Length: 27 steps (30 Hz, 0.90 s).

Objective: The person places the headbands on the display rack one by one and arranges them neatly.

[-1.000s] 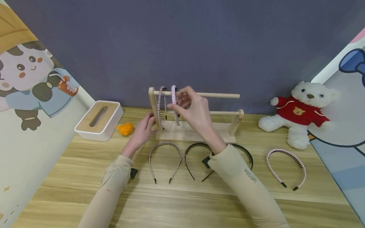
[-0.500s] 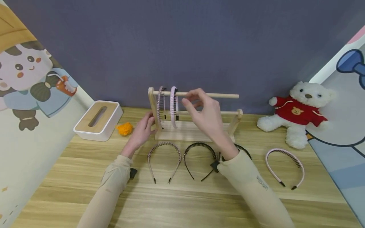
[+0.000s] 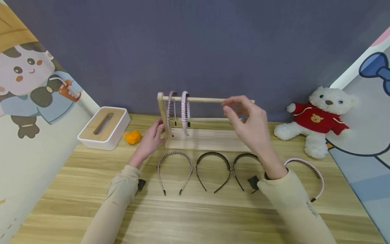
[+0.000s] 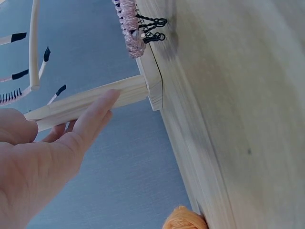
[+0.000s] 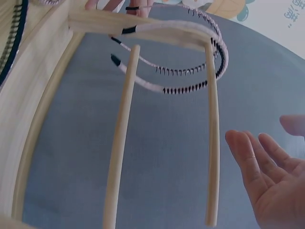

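Note:
My left hand (image 3: 150, 138) holds the left upright (image 4: 86, 100) of the wooden headband rack (image 3: 210, 140), thumb and fingers set against it. Two headbands hang on the rack's rods near that upright: a thin braided pinkish-brown one (image 3: 169, 113) and a thicker pale pink one (image 3: 183, 115). My right hand (image 3: 251, 123) is near the right end of the upper rod (image 3: 207, 100), fingers loosely bent, thumb apart, holding nothing. In the right wrist view, a gap shows between this hand (image 5: 271, 176) and the rod (image 5: 213, 143). It hides the rack's right upright in the head view.
In front of the rack lie a braided headband (image 3: 175, 153), two black headbands (image 3: 213, 154) (image 3: 246, 155) and a pink headband (image 3: 322, 184). A tissue box (image 3: 102, 130) and an orange crumpled item (image 3: 132, 137) stand left. A white teddy bear (image 3: 317, 118) sits right.
My right hand has let go of the pale pink headband, which now hangs on the rack, and has moved right along the rod. The left hand has stayed at the upright.

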### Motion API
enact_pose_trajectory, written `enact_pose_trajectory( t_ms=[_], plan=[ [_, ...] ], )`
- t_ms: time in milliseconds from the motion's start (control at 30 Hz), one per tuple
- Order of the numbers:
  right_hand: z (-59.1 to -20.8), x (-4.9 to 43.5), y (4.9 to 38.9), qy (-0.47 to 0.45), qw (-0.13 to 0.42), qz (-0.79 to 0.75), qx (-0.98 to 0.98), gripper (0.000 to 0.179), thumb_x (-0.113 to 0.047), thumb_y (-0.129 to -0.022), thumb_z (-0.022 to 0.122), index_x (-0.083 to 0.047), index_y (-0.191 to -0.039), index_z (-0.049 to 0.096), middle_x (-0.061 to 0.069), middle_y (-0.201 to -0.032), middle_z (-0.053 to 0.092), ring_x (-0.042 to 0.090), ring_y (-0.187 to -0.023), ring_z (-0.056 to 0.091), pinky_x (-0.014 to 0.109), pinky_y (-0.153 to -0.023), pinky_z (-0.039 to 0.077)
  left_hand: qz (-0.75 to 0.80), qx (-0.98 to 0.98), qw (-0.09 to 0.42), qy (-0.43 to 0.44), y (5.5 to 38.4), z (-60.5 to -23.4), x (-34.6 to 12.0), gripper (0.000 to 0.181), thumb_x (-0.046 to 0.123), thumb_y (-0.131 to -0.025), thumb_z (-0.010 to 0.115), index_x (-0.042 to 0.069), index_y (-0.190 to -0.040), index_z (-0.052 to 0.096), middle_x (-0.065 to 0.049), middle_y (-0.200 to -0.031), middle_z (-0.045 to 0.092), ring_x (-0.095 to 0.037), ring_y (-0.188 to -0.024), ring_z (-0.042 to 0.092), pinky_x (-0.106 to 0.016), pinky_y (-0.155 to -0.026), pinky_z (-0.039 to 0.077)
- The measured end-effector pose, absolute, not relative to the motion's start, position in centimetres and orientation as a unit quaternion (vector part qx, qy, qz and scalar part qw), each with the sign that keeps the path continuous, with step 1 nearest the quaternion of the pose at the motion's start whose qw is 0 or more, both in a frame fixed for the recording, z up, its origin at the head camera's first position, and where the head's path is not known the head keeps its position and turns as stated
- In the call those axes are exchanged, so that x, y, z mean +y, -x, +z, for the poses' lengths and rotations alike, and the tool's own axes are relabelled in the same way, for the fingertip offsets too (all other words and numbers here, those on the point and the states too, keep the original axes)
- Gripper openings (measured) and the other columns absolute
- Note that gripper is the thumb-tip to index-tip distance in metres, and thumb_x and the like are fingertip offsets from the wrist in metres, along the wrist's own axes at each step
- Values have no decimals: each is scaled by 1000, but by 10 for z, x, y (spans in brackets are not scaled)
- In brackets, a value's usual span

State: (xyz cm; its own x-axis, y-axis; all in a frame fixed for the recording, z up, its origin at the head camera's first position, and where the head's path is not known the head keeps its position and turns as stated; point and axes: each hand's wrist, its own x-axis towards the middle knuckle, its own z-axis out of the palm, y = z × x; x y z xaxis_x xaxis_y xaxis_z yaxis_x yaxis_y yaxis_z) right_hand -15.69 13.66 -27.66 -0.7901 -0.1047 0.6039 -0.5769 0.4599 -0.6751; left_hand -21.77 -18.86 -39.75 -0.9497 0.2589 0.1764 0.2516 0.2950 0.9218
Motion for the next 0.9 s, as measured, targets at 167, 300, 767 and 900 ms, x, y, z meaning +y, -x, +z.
enact_pose_trajectory(
  t_ms=[167, 300, 767, 900],
  plan=[
    [-275, 153, 151, -203, 248, 463, -826, 21, -15, -107, 70, -6, -125, 74, 7, -115, 77, 6, -87, 74, 13, -60, 60, 572, 805, 2, -160, 217, -398, -189, 45, 16, -119, 30, -9, -157, 35, -35, -153, 44, -54, -143, 47, -56, -104, 59],
    [-272, 166, 148, -194, 245, 445, -839, 23, -16, -107, 70, -6, -127, 74, 7, -115, 77, 3, -88, 73, 11, -62, 59, 572, 804, 3, -160, 218, -399, -189, 45, 15, -119, 30, -8, -157, 35, -34, -154, 44, -54, -143, 46, -57, -103, 59],
    [-277, 207, 137, -138, 226, 410, -873, 25, -22, -108, 70, -13, -130, 74, 4, -118, 77, -7, -95, 69, 5, -72, 55, 573, 804, 6, -157, 219, -397, -189, 45, 17, -120, 31, -6, -158, 35, -32, -156, 43, -51, -144, 46, -55, -104, 59],
    [-281, 217, 136, -130, 230, 400, -878, 25, -22, -107, 70, -13, -130, 75, 1, -115, 77, -8, -93, 69, 5, -70, 54, 576, 803, 6, -156, 219, -398, -189, 45, 16, -119, 31, -6, -158, 35, -32, -156, 44, -51, -144, 46, -56, -104, 59]
  ],
)
